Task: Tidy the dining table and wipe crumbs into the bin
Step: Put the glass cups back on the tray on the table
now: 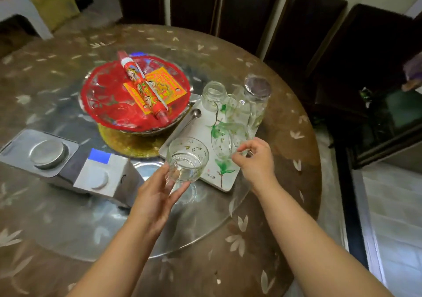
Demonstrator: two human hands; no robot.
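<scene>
My left hand [157, 196] holds a clear glass cup [187, 159] upright just above the near left corner of a white tray with green leaf prints [214, 173]. My right hand [255, 159] pinches the rim of a glass lying on its side [225, 141] on that tray. Behind them on the tray stand an open glass jar [213, 95] and a tall upturned glass [253, 100]. A metal spoon [194, 115] lies along the tray's left edge.
The round table has a floral cover [262, 228] and a glass turntable [91, 223]. A red dish with a yellow paper and a red tube [134, 95] sits in the middle. Grey boxes with round lids [68, 166] lie at left. Dark chairs [246, 9] ring the far side.
</scene>
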